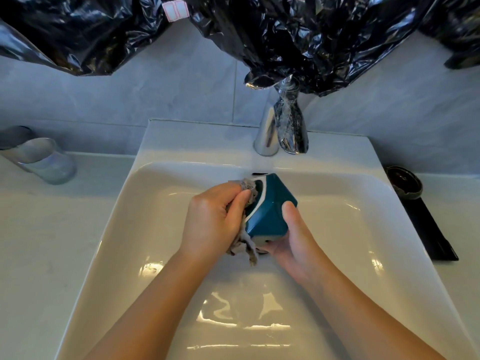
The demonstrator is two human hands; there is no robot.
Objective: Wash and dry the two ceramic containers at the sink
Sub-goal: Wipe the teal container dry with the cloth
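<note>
A teal faceted ceramic container (270, 206) with a white rim is held tilted over the white sink (181, 141), its mouth facing left. My right hand (293, 237) grips it from below and the right, thumb on its side. My left hand (213, 219) holds a grey cloth (246, 245) pressed against the container's mouth and rim; part of the cloth hangs down under the hand. A second container, dark brown and round (404, 181), stands on the counter to the right of the sink.
A chrome tap (267, 133) wrapped partly in black plastic stands behind the basin. Black plastic sheeting (285, 29) hangs over the wall above. A glass tumbler (44, 159) stands on the left counter. A black flat object (428, 229) lies on the right counter.
</note>
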